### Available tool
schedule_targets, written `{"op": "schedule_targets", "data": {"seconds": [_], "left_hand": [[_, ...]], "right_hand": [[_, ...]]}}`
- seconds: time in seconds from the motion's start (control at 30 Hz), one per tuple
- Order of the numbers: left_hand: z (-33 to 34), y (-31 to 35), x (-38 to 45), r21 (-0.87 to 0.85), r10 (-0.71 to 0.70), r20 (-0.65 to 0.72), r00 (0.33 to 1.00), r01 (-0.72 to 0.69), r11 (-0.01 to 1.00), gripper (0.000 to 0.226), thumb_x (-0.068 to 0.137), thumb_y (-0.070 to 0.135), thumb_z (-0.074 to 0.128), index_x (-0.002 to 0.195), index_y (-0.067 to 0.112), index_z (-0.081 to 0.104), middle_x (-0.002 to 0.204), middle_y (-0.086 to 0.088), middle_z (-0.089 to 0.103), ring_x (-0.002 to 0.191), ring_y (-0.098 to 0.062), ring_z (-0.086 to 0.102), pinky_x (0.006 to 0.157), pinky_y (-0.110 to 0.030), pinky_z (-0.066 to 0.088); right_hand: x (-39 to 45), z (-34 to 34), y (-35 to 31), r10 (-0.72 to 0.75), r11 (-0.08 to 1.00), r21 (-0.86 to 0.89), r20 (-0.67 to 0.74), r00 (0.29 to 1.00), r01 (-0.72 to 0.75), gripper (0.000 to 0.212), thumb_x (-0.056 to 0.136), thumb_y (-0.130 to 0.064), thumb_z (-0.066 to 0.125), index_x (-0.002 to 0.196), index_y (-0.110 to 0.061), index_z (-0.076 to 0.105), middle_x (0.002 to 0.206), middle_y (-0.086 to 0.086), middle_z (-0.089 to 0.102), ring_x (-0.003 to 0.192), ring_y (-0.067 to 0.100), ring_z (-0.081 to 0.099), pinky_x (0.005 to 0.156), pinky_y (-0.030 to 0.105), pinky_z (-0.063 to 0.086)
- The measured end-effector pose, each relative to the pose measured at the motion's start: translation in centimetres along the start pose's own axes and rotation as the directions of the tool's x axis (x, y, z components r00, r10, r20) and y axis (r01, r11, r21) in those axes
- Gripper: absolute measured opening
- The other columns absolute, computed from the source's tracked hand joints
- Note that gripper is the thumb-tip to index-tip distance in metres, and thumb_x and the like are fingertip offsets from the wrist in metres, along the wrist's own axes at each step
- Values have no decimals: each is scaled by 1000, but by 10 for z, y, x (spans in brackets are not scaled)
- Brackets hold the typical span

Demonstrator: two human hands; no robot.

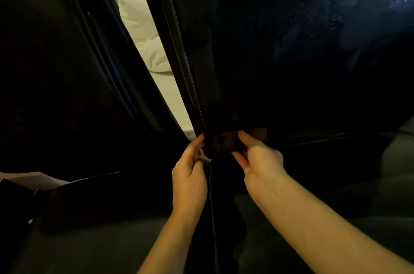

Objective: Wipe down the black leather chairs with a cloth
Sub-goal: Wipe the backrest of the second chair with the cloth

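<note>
The left hand was observed with its fingers curled and closed on the piped edge of a black leather chair, the fingertips lying against the seam where it ran down to a corner. The right hand was noted just beside it, to the right of the same seam, pinched shut on a small dark brown cloth, with the thumb below and the forefinger above the fold. The cloth was pressed against the lower edge of the chair, between the two hands and touching the leather. Both forearms were seen to be bare and extended forward from the bottom of the frame. The chair surface filled the upper right of the view; it was very dark, with a faint bluish sheen recorded near the top right corner. A ribbed line of piping was seen running from the top of the frame down to the left hand. A second black leather chair was recorded on the left, separated from the first by a narrow gap. Through that gap a pale floor and a crumpled white fabric item were visible. Lighting was poor, and finer detail of the leather and of the cloth could not be determined.
</note>
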State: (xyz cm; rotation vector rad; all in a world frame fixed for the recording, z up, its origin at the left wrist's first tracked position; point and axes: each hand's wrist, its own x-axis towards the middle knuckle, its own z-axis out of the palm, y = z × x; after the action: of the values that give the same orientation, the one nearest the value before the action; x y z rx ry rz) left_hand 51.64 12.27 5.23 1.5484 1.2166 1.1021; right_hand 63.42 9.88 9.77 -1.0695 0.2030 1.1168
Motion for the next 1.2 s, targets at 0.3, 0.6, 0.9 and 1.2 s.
{"op": "schedule_targets", "data": {"seconds": [0.3,0.6,0.9,1.2], "left_hand": [[4,-8,-1,-26,-8,-16,1000,7,1000,67,91,-21,38,133,27,59,122,18,67,115,8,59,95,-10,47],[4,3,1,-17,-41,-8,999,41,999,52,99,-4,43,136,29,60,124,17,68,121,3,58,106,-23,46],[33,18,12,-188,-36,-64,997,24,982,45,99,20,60,142,26,49,127,5,65,119,-9,62,102,-31,50],[58,2,-1,-148,-42,-119,992,24,989,46,100,26,56,144,27,42,124,19,60,112,15,56,84,-3,47]], "right_hand": [[-38,13,-20,-174,984,81,215,961,160,36,83,-11,73,114,-6,57,105,10,71,87,12,72,73,22,59],[-10,10,4,-379,918,-100,71,923,385,34,79,-22,79,100,-13,55,97,5,68,83,9,71,69,19,55],[59,-15,41,-86,991,-114,-140,986,70,26,84,-24,75,107,-15,66,97,9,73,86,23,72,83,44,59],[58,-63,-63,-100,961,262,45,994,85,13,93,-13,61,104,-8,65,92,8,73,84,15,72,63,24,59]]}}
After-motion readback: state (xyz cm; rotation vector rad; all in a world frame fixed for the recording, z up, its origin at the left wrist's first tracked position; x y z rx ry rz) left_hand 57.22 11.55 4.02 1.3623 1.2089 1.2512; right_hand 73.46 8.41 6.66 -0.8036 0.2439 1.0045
